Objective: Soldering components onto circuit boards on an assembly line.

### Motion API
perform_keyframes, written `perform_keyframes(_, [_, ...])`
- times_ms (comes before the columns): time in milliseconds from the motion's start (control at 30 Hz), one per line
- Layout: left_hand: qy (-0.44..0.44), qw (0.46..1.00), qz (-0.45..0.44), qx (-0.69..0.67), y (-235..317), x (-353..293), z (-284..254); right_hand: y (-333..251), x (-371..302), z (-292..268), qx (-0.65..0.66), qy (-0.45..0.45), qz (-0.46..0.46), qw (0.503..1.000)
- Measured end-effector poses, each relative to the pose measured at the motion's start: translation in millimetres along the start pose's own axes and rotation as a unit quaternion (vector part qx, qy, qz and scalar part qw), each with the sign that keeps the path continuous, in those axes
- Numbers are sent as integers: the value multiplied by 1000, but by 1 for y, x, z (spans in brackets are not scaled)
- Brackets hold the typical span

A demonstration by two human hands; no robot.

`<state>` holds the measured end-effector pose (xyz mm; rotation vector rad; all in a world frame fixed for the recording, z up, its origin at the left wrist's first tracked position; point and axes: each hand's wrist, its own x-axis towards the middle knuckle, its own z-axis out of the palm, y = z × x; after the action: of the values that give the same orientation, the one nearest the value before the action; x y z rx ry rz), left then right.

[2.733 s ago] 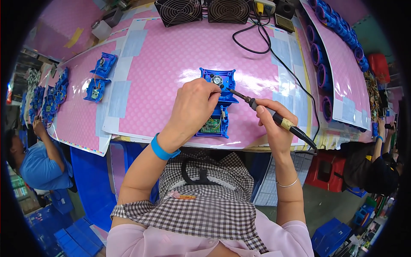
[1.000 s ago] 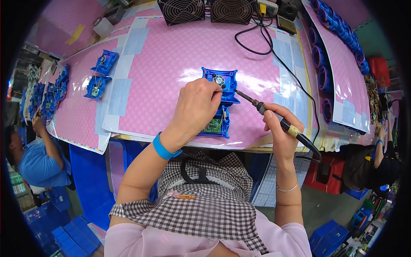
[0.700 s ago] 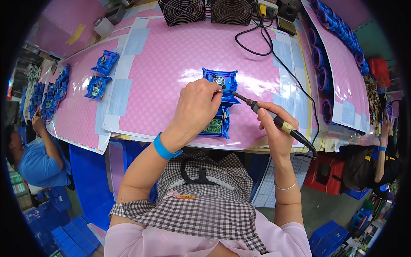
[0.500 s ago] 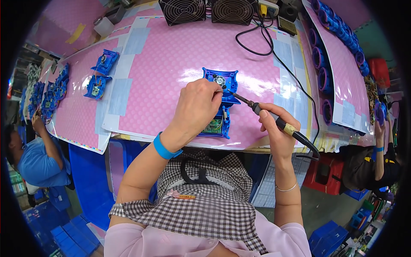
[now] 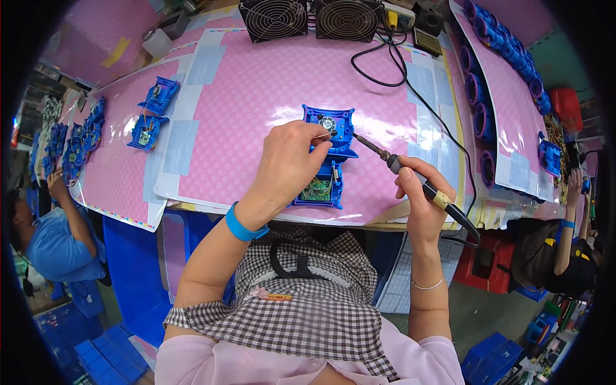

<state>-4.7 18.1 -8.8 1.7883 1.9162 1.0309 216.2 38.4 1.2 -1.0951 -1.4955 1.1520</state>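
Head view: the left hand (image 5: 287, 160) pinches a thin wire (image 5: 326, 135) over an open blue casing (image 5: 340, 151) on the pink table (image 5: 256, 83). The right hand (image 5: 425, 199) is closed round a soldering iron (image 5: 393, 163), its tip beside the casing's right edge.

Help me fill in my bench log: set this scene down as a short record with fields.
Left hand: pinching what looks like a thin wire over the blue casing
Right hand: holding a soldering iron, tip by the casing's right edge; contact unclear
Casing state: open, round part in upper half, green circuit board in lower half
Left side: another open casing
Far edge: two black fans
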Motion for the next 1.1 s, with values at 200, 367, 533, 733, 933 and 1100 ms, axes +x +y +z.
perform_keyframes(200, [58, 992, -48, -97, -4, -4, -5, 2, 1, 6, 16, -2, -14, 1000])
perform_keyframes(367, [38, 984, -134, -113, 5, -2, -9, 12, 5, 18, -9, -52, -64, 997])
perform_keyframes(533, [74, 994, -41, -70, -8, -4, 0, 14, 8, 26, -11, -53, -75, 996])
perform_keyframes(733, [60, 996, -46, -42, -8, -4, -1, 16, 9, 29, -7, -50, -77, 996])
perform_keyframes(933, [56, 997, -46, -30, -7, -3, 0, 15, 8, 26, -8, -46, -69, 997])
perform_keyframes(1100, [56, 997, -36, -28, -9, -2, 0, -1, 4, 16, -7, -23, -37, 999])
